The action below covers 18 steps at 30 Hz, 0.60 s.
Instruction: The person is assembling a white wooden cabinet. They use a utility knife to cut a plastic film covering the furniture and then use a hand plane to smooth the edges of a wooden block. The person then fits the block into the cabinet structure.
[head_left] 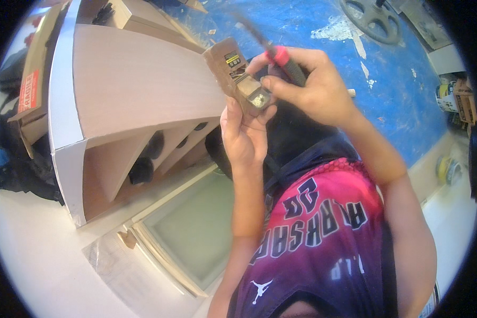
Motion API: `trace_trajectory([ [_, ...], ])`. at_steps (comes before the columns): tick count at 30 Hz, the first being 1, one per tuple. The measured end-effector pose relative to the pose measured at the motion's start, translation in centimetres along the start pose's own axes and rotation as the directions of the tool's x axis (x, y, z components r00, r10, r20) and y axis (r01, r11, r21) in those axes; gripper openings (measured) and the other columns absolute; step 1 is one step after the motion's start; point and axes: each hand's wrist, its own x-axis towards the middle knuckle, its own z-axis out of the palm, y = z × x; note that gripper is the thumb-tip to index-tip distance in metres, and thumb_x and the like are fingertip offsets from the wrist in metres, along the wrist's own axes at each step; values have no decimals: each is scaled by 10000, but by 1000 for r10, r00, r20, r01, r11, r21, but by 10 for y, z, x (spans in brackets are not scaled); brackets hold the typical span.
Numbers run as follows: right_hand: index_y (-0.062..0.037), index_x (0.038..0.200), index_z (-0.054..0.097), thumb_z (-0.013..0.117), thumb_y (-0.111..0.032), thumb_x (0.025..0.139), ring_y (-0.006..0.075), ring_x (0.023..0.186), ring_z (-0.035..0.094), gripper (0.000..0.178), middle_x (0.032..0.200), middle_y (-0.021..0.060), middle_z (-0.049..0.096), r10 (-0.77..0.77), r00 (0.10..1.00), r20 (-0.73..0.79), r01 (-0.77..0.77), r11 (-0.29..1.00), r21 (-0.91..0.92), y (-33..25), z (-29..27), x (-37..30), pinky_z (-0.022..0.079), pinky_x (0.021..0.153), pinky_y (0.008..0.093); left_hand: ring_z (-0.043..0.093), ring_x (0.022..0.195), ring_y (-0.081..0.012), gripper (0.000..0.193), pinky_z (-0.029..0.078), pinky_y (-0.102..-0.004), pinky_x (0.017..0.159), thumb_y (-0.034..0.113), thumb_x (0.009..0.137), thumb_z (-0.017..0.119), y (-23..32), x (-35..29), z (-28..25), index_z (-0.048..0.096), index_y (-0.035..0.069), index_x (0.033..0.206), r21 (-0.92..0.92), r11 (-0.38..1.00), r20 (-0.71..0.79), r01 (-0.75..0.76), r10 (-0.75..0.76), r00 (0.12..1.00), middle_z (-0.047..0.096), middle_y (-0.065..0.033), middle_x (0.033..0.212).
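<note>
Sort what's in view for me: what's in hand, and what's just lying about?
In hand:
- small open brown cardboard box, in left hand
- red-and-black-handled screwdriver, in right hand

Lying about:
- pale wooden cabinet with white edging
- grey spoked wheel on blue floor
- framed glass panel

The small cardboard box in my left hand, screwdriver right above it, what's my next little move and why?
Probably dip the screwdriver tip into the small cardboard box. The left hand holds its open end up, shiny bits show inside, and the right hand holds the tool right above it.
</note>
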Motion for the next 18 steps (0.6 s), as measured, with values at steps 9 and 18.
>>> trace_trajectory([
  [9, -53, 1121, 748, 759, -48, 735, 367, 909, 690, 386, 1003, 184, 731, -252, 944, 211, 316, 874, -370, -8, -12, 9, 559, 790, 395, 729, 1001, -280, 483, 642, -419, 816, 347, 1073, 576, 1, -5, 2, 592, -93, 1271, 185, 980, -42, -73, 82, 996, 710, -194, 1134],
  [18, 17, 1098, 744, 686, -104, 934, 122, 712, 678, 212, 826, 90, 733, 95, 975, 199, -113, 990, 82, -2, -1, 0, 558, 693, 314, 730, 979, -292, 459, 627, -442, 839, 281, 1037, 650, 11, 0, -1, 630, -135, 1230, 282, 952, 82, -120, 100, 992, 714, -213, 1130],
])
